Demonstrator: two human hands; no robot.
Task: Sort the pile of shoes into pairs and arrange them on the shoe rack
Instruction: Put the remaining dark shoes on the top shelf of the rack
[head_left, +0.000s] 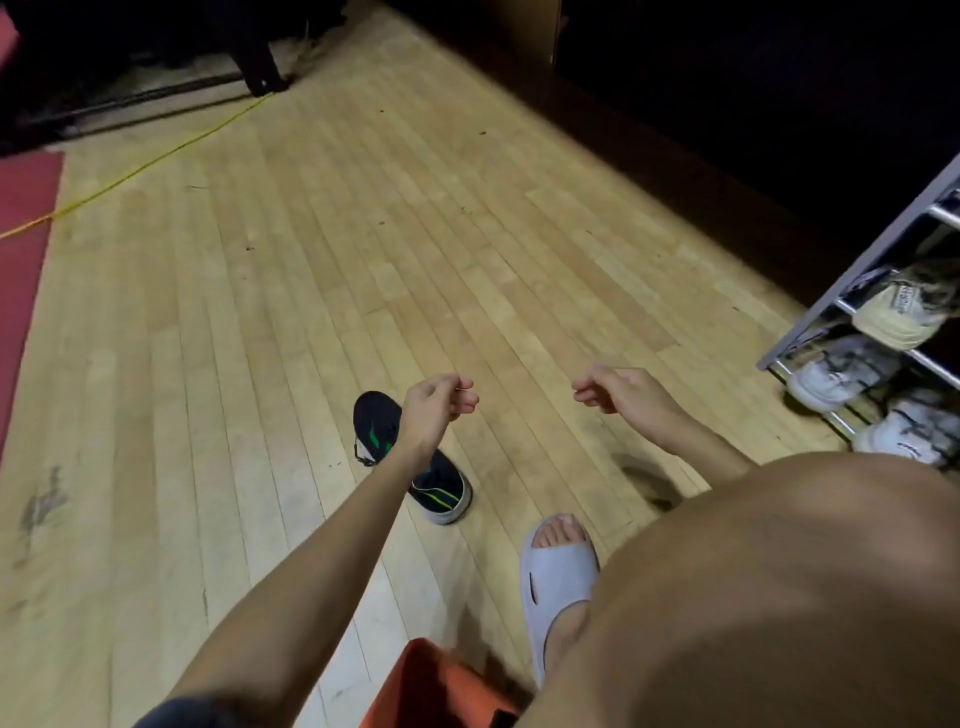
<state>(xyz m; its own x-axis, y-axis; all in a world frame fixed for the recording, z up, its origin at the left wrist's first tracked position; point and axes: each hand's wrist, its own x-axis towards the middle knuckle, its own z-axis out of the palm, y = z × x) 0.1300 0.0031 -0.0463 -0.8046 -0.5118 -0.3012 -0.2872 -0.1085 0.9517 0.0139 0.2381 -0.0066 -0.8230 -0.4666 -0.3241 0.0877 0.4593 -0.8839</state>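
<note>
Two dark shoes (415, 457) with green stripes lay on the wood floor (363, 249), well apart from the shoe rack (852, 270) and to its left. One pointed away from the person, the other sat just beside it, nearer the person, white sole edge showing. Left forearm crossed over the gap between them.

Rack stood at the right edge of view, metal rails, grey side panel. It held a beige sneaker (904, 312) on an upper rail, a white sneaker (836, 374) below it, another white sneaker (909, 431) lowest. Blurred, couldn't confirm pairing.

Left hand (436, 410) hovered above the dark shoes, fingers loosely curled, holding nothing. Right hand (618, 389) hovered between the dark shoes and the rack, fingers also loosely curled, empty. Neither touched a shoe.

Left of the rack, near the person: a foot in a grey slide sandal (558, 577) on the floor, a bare knee beside it, an orange box corner (436, 686) at the bottom edge. Far left of the rack: red mat (26, 260), yellow cord (156, 161) across the floor.
</note>
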